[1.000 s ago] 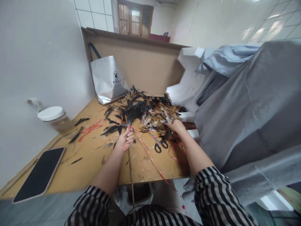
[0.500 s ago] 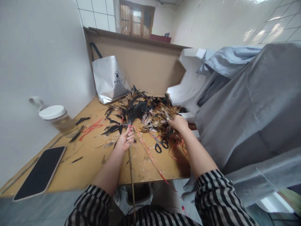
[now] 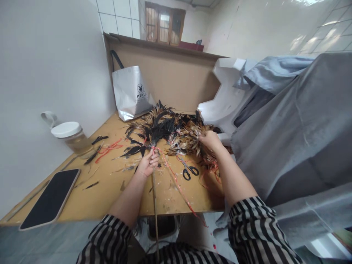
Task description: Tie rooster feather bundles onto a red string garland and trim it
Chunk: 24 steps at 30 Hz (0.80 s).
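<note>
My left hand [image 3: 148, 164] is closed round a thin stick [image 3: 154, 205] just below a bunch of black and brown feathers [image 3: 154, 128] bound to it with red string [image 3: 176, 183]. My right hand [image 3: 210, 141] is closed on a clump from the loose pile of brown feathers [image 3: 185, 135] at the right of the wooden table [image 3: 110, 187]. Black-handled scissors [image 3: 188, 170] lie on the table between my two hands.
A phone [image 3: 51, 198] lies face up at the front left. A jar with a white lid [image 3: 70, 135] stands by the wall. A silver bag [image 3: 132, 93] leans against the brown back board. Grey cloth [image 3: 297, 124] covers something large on the right.
My right hand has risen a little and pulled a clump of brown feathers up from the pile. My left hand keeps its hold on the stick.
</note>
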Motion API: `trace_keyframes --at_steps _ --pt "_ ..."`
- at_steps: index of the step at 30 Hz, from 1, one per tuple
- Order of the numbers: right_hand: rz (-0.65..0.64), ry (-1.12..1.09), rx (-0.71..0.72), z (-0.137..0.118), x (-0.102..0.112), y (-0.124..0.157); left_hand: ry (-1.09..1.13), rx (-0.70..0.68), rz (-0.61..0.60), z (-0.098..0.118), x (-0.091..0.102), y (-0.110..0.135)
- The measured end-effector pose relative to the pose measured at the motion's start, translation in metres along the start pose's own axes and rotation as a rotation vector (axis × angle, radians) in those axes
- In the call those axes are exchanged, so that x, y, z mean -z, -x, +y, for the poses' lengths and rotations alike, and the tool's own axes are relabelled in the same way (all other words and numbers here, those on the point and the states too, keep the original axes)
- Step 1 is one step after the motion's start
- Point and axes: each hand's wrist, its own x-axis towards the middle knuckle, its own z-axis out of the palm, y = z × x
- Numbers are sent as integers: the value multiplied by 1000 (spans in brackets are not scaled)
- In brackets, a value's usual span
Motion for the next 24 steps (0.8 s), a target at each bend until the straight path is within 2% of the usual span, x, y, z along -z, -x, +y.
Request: trace_keyframes --at_steps 3,5,8,10,13,14,16,19,21,24 --pt "11 -265 122 -31 -1 -7 -3 -8 8 1 -2 2" --pt "45 -392 167 -43 -8 0 -3 -17 2 2 -2 4" --pt "36 -467 263 -37 -19 32 -1 -29 -24 2 -1 4" --pt "-95 -477 331 -16 -29 60 -4 -26 -29 1 1 2" --pt "-396 -405 368 26 -46 94 -11 -6 -9 0 3 0" --pt "-426 -356 363 40 -51 100 -11 0 -4 0 3 -1" --pt "-381 -258 291 63 -60 100 -9 8 1 0 3 -1" --pt "-215 -49 184 80 -63 85 -2 5 3 2 2 0" --pt "-199 82 133 78 -57 74 6 -6 6 3 2 2" --pt "-222 182 109 60 -40 69 8 -19 10 5 1 4"
